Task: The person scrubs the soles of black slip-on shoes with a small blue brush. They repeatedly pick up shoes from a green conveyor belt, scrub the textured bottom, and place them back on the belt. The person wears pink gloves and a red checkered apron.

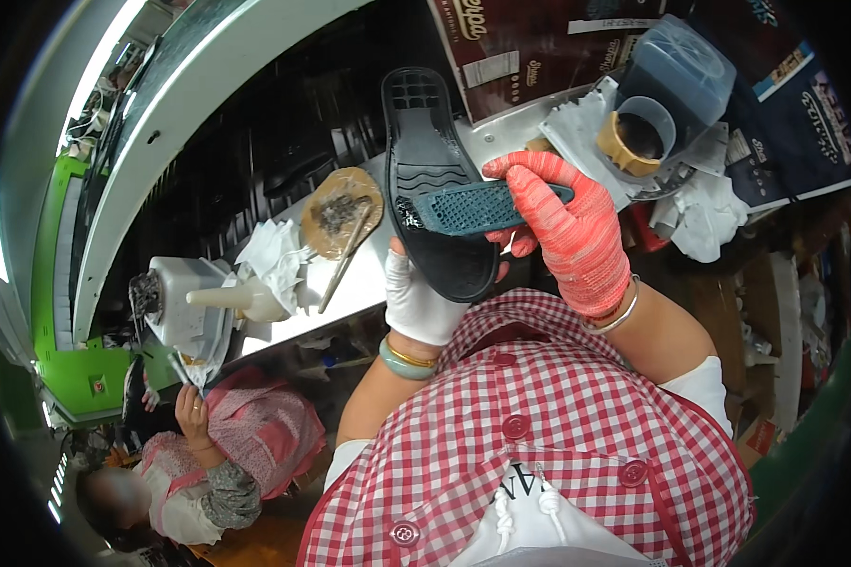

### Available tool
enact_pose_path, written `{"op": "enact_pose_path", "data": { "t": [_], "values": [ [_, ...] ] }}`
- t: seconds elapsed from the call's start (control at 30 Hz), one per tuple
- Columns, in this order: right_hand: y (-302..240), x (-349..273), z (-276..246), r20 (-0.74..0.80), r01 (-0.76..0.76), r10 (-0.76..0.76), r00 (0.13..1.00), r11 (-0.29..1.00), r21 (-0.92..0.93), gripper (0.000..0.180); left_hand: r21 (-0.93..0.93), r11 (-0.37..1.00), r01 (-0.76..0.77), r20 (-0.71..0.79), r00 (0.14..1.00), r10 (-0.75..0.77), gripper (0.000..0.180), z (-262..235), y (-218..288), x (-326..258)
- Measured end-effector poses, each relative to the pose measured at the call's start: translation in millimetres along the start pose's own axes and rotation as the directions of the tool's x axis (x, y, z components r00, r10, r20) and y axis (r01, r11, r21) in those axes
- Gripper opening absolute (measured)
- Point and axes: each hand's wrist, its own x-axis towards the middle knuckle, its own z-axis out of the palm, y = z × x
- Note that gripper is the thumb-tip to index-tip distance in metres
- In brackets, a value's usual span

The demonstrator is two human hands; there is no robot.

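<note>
A black shoe sole point(432, 146) lies lengthwise before me, its hollow inner side facing up. My left hand point(422, 295), in a white fingerless glove, is closed around its near end from below; most of those fingers are hidden under it. My right hand point(571, 222), in a coral knitted glove, grips a flat teal brush point(468, 208) with a dotted, grid-like face. The far end of the brush lies over the middle of the sole. Beside that end, wet shiny glue point(408, 214) shows along the sole's left edge.
Left of the sole sit a round glue-crusted lid point(340, 210) with a stick point(346, 257) and white tissues point(274, 260). A whitish squeeze bottle point(246, 300) and container point(182, 300) stand farther left. At right are a cup of dark liquid point(641, 132) and a clear container point(683, 71). A co-worker point(241, 439) sits at lower left.
</note>
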Motion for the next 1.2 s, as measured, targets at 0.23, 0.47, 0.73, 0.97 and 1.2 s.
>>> {"op": "enact_pose_path", "data": {
  "t": [0.23,0.47,0.73,0.97,1.2],
  "values": [
    [5,0,8,0.001,0.054,-0.054,0.999,0.996,-0.076,0.023,0.068,0.998,-0.016,0.051,0.999,0.012,0.079,8,-2,-4],
    [0,8,10,-0.064,0.118,-0.124,0.990,0.989,-0.089,0.021,0.122,0.992,0.031,0.130,0.990,-0.047,0.086,7,1,-11],
    [-24,23,12,-0.067,0.233,-0.236,0.969,0.971,-0.047,0.018,0.193,0.977,0.092,0.146,0.982,-0.122,0.095,-3,7,-18],
    [-41,39,8,-0.066,0.194,-0.202,0.977,0.974,-0.116,0.018,0.213,0.970,0.120,0.182,0.970,-0.160,0.097,-12,7,-18],
    [-37,33,11,0.010,0.176,-0.177,0.984,0.965,-0.193,0.021,0.205,0.971,0.126,0.144,0.977,-0.157,0.096,-16,8,-20]
  ]
}}
